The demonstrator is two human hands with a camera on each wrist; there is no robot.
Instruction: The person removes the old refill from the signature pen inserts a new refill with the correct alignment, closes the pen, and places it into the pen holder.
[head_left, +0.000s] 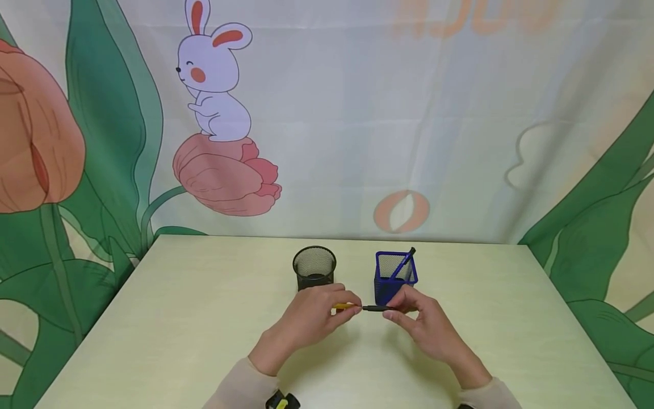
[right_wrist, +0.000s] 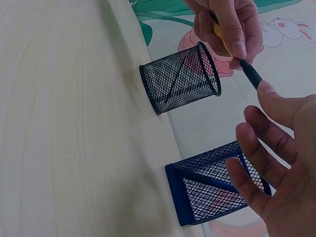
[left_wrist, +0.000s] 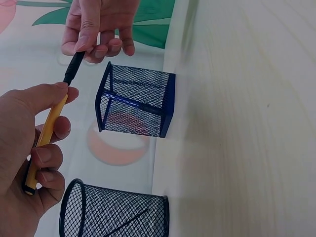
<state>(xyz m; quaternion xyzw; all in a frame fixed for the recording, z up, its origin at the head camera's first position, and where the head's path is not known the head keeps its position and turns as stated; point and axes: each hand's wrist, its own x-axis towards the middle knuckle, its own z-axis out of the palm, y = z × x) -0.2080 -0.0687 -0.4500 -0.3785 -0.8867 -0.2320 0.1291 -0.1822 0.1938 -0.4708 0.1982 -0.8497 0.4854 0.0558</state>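
— How does the pen point(left_wrist: 53, 118) look?
— Yellow barrel point(left_wrist: 49, 127), ribbed black end point(left_wrist: 74, 68), held at five o'clock in the head view
— Held how?
— Left hand point(head_left: 317, 315) pinches the yellow, right hand point(head_left: 429, 324) the black; blue holder point(head_left: 387, 292) at the pen's two o'clock

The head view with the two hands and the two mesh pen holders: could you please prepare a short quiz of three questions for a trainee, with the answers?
1. Multiple choice: the left hand holds a yellow pen. What colour is the piece that the right hand pinches? A) red B) black C) green
2. True or false: a blue-and-black pen leans inside the square blue mesh pen holder.
3. Fill in: in the head view, the round black mesh pen holder stands to the ____ of the blue one.

Key: 1. B; 2. True; 3. left
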